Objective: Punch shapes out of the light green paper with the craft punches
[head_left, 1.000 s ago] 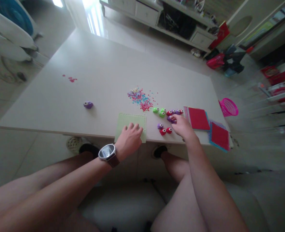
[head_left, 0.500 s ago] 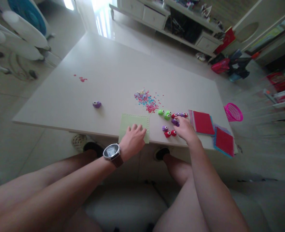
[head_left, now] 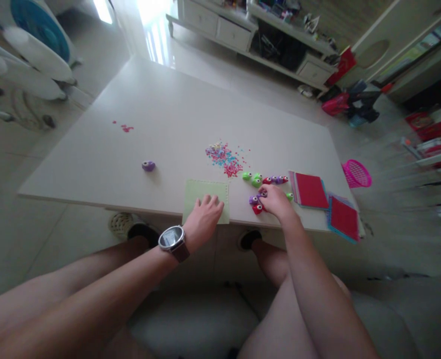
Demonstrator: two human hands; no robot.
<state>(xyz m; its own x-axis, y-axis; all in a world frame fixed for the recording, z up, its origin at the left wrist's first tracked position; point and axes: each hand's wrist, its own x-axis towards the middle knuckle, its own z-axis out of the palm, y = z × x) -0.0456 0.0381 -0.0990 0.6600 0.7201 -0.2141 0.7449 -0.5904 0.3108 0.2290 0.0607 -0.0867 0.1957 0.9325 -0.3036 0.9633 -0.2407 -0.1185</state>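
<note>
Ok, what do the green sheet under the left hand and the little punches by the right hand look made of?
The green sheet: probably thin paper or craft foam, matte, lying flat. The little punches: likely hard plastic, bright and slightly glossy, rounded moulded shapes; too small to be sure.

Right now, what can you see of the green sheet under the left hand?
The green sheet is pale, thin and roughly square, paper or craft foam by its look, with a fine patterned border along its edges. It lies flat and unfolded at the near edge of the table. The left hand rests palm down on its near half, fingers spread; nothing else lies on it.
</note>
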